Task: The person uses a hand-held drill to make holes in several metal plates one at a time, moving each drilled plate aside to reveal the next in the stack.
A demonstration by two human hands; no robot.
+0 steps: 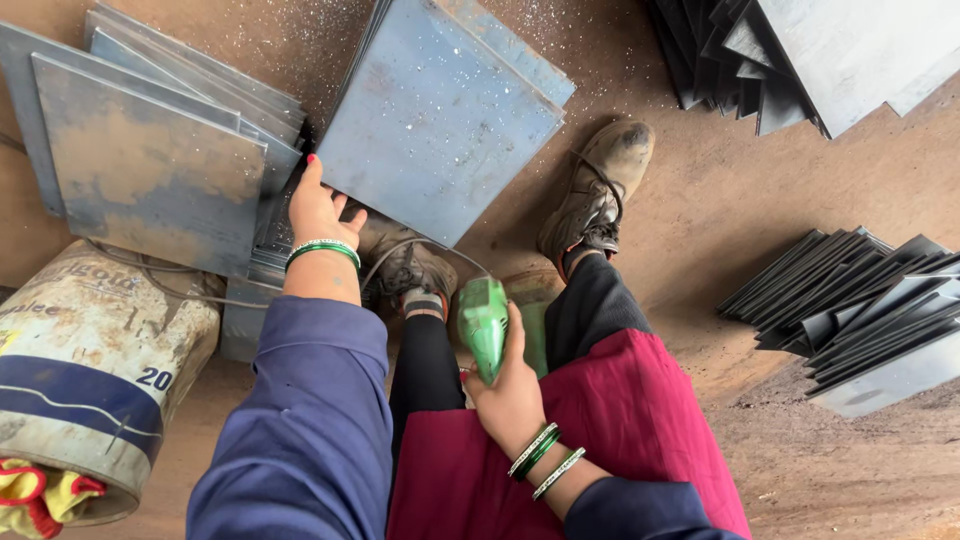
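My left hand [318,212] reaches forward and grips the lower left corner of a square grey-blue steel plate [440,115], the top one of a small stack leaning over my left boot [408,268]. My right hand [510,392] is wrapped around a green power tool [484,322], held low between my knees with its cable running up toward the plates. Both wrists carry green and silver bangles. My right boot [597,190] rests on the dirt floor beside the plate.
More rusty steel plates [150,165] are stacked at the left. A dirty drum [85,370] with a yellow rag lies at the lower left. Dark plate stacks sit at the top right [800,55] and the right [860,315].
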